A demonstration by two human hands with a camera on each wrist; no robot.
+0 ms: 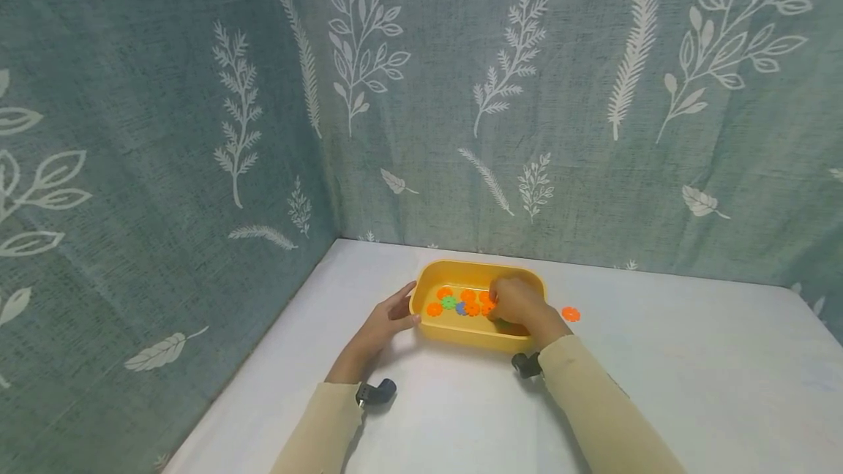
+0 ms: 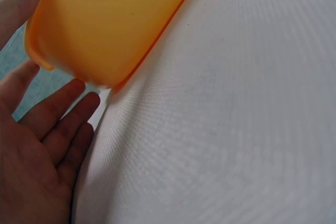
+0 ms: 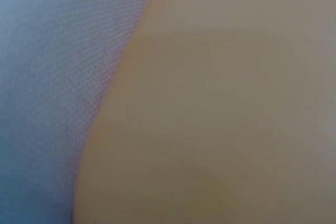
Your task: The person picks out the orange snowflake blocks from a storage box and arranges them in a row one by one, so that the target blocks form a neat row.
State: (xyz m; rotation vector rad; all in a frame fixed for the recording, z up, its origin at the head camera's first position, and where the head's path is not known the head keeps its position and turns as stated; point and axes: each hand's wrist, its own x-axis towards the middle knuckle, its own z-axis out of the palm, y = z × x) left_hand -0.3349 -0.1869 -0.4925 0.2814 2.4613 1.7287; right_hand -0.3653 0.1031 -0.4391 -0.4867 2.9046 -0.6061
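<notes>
A yellow plastic tub (image 1: 470, 333) stands on the white table, with several flower-shaped discs lying in it: orange discs (image 1: 435, 309), a green disc (image 1: 448, 303) and a blue disc (image 1: 460, 309). My left hand (image 1: 380, 326) is at the tub's left end, thumb and fingertips right at the wall; in the left wrist view its fingers (image 2: 76, 111) are loosely extended. Bent down into the tub's right part is my right hand (image 1: 520, 304), its fingertips among orange discs. I cannot tell whether it pinches one. The tub's wall (image 3: 210, 103) fills most of the right wrist view.
One orange flower disc (image 1: 571, 314) lies on the table (image 1: 672, 371) just right of the tub. Behind and to the left hangs a green leaf-patterned cloth (image 1: 435, 189). Each wrist wears a small black camera (image 1: 378, 392).
</notes>
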